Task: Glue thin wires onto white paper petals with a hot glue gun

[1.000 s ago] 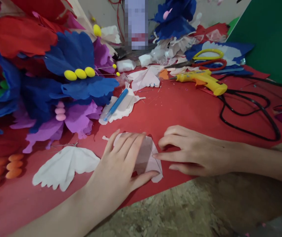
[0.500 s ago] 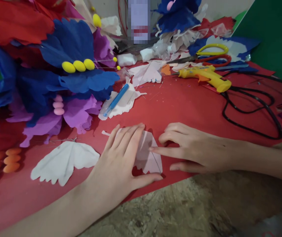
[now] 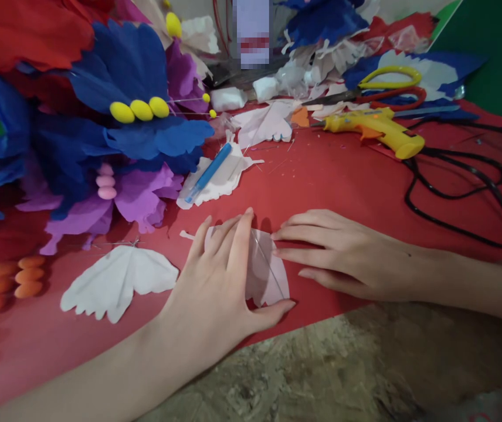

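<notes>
A pale pink paper wing cutout [image 3: 262,272] with a scalloped lower edge lies flat on the red sheet [image 3: 321,176]. Across it runs a thin straight wire [image 3: 270,265], slanting down to the right. My left hand [image 3: 218,266] rests over the cutout's left part with fingers spread, its thumb by the lower right corner, and hides much of the paper. My right hand [image 3: 334,252] has its fingers stretched out, the tips at the cutout's right edge. Left of my left hand lies a white butterfly-wing piece [image 3: 121,278] with wire at its top.
A blue pen [image 3: 209,173] lies on white cutouts behind my hands. Farther right are a yellow glue gun [image 3: 376,130] with a black cord [image 3: 462,190] and scissors [image 3: 392,79]. Blue, red and purple paper butterflies [image 3: 119,70] crowd the left, with orange beads [image 3: 9,281] below.
My right hand's curled fingers have straightened and reached the cutout's right edge. My left hand's fingers shifted slightly, and more of the wire shows. The view has moved a little.
</notes>
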The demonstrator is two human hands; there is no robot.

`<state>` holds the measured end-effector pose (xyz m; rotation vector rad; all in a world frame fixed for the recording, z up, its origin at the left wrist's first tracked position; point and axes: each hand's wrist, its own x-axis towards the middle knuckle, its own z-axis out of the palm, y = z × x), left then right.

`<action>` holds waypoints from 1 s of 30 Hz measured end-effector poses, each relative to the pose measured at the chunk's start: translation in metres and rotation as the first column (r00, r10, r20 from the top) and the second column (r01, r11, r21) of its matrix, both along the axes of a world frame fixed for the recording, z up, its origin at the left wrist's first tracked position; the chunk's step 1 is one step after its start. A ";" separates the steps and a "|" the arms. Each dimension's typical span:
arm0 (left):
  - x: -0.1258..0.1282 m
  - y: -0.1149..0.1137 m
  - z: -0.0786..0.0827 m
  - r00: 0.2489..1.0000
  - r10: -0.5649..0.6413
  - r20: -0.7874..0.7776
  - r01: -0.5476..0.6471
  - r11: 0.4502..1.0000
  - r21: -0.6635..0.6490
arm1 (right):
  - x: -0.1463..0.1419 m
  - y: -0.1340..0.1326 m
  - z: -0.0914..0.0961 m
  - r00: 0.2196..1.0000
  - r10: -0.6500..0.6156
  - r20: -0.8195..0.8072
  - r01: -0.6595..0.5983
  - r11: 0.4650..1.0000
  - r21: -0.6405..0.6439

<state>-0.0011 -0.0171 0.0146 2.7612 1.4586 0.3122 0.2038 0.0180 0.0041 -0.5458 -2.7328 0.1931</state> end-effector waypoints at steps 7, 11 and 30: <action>-0.001 -0.001 0.000 1.000 0.006 0.015 -0.006 1.000 -0.030 | 0.001 0.000 -0.001 1.000 -0.010 0.004 0.010 1.000 0.028; -0.002 -0.002 0.002 1.000 0.017 -0.012 -0.017 1.000 0.007 | 0.001 0.001 0.000 1.000 0.001 0.003 -0.001 0.999 0.039; -0.004 0.003 0.004 0.996 -0.081 0.043 0.081 0.997 0.004 | 0.002 0.001 -0.002 0.998 0.005 0.063 -0.006 1.000 0.013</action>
